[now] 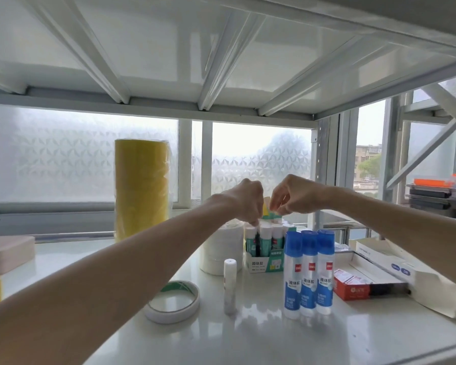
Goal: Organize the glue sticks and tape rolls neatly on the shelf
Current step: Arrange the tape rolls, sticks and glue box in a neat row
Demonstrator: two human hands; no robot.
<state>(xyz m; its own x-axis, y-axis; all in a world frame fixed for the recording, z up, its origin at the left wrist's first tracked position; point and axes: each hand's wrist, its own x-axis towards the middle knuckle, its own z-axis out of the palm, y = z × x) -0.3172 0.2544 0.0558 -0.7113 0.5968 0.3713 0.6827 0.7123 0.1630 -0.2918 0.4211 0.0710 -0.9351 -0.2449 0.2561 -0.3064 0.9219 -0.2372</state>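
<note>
While both hands pinch above | green box holds upright glue sticks

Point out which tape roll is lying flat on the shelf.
The thin white tape roll at the front, beside the lone glue stick. The yellow stack and white stack stand tall.

Both bare forearms reach forward and converge toward the middle, the left arm rising diagonally from the lower left, the right arm coming in from the right edge. The left hand bends down at the wrist, knuckles up, its fingertips bunched and pointing downward. The right hand sits just beside it, fingers curled inward into a pinch, thumb and forefinger tips together.
</note>
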